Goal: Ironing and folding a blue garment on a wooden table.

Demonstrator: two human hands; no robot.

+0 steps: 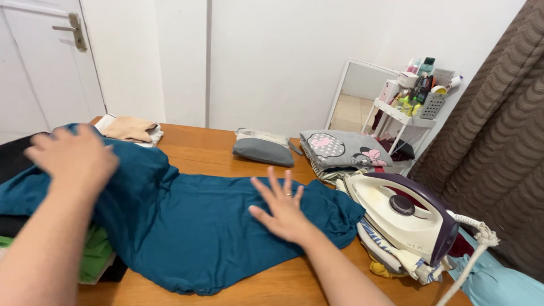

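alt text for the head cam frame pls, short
Two bare hands press flat on a teal garment spread over a wooden table: left hand on its bunched end, right hand with fingers splayed. A white and purple iron rests at the right, with folded clothes behind.

I'm in a room at home, ironing on a wooden worktop (215,156). A steam iron (405,218) stands at its right end, folded laundry (343,150) behind the iron, a white toiletries rack (411,107) and leaning mirror (354,96) beyond, brown curtain (498,141) alongside.
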